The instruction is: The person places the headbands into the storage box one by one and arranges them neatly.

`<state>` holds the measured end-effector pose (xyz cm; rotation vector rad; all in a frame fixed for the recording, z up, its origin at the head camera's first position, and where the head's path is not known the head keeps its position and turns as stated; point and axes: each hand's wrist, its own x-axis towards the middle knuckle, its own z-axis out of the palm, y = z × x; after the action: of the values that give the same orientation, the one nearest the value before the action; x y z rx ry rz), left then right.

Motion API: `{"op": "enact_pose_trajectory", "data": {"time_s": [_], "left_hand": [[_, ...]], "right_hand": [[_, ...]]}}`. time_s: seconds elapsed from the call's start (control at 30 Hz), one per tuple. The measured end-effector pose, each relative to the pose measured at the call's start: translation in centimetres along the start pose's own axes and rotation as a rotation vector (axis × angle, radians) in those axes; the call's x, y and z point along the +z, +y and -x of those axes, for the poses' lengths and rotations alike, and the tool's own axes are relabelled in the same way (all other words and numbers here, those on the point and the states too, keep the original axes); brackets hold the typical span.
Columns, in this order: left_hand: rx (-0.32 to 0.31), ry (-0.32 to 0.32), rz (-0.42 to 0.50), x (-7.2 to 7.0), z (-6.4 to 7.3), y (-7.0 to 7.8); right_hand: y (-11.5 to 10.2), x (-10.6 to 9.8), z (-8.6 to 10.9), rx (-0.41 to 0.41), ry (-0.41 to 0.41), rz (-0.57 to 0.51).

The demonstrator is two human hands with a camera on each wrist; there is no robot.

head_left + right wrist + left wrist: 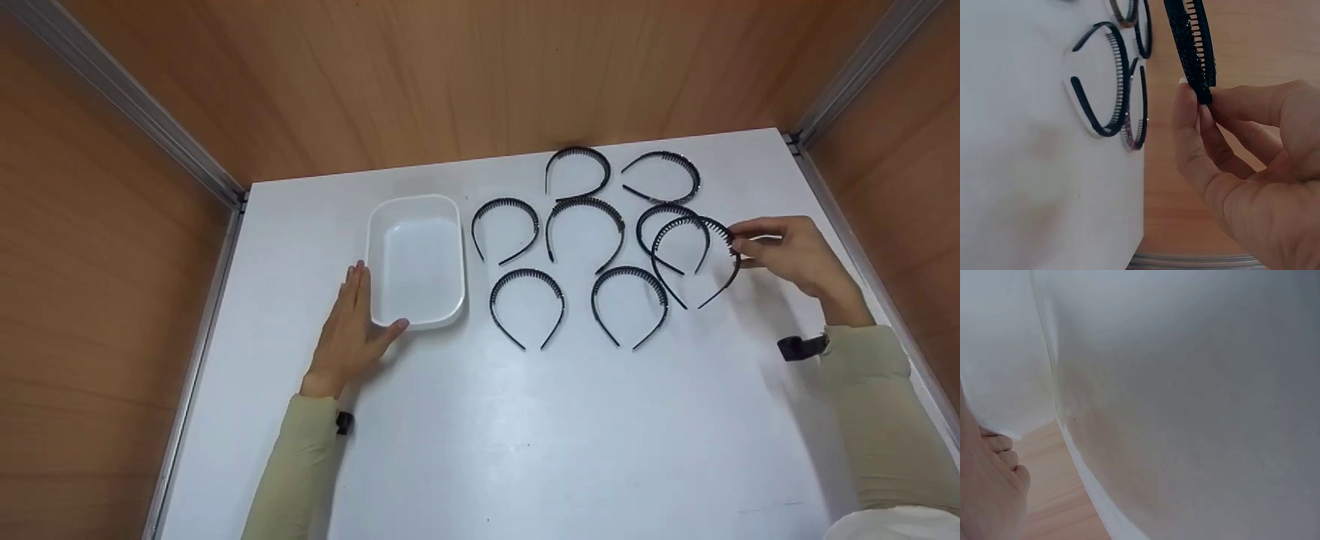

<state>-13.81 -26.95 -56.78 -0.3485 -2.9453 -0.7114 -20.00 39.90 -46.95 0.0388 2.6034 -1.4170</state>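
My right hand (787,251) pinches a black toothed headband (1188,50) between thumb and fingers. In the head view this headband overlaps another black headband (639,227) behind it. Up close, the right wrist view gives the held band a dark, glittery surface. My left hand (346,330) rests against the near left corner of a white rectangular tub (415,327), its fingers straight along the side and the thumb at the front rim. Inside the tub only its bare white floor shows. The left wrist view catches part of the left hand (991,495) beside a white surface.
Several more black headbands lie spread right of the tub, among them a front one (527,273), one near the right hand (630,270) and one at the back right (696,180). Wooden panels (450,82) enclose the white table (525,450) at the back and sides.
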Motion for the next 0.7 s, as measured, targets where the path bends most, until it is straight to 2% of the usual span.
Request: {"op": "enact_pose_trajectory", "data": {"time_s": [0.23, 0.5, 0.7], "left_hand": [[-0.020, -0.013, 0.003, -0.1, 0.0, 0.1], [-0.017, -0.017, 0.001, -0.2, 0.0, 0.1], [-0.008, -0.016, 0.013, -0.4, 0.1, 0.3]], "right_hand": [[-1.7, 1.1, -0.6, -0.033, -0.025, -0.002], [-3.6, 2.7, -1.0, -0.052, -0.058, -0.036], [-4.9, 4.0, -1.5, -0.099, -0.065, -0.054]]}}
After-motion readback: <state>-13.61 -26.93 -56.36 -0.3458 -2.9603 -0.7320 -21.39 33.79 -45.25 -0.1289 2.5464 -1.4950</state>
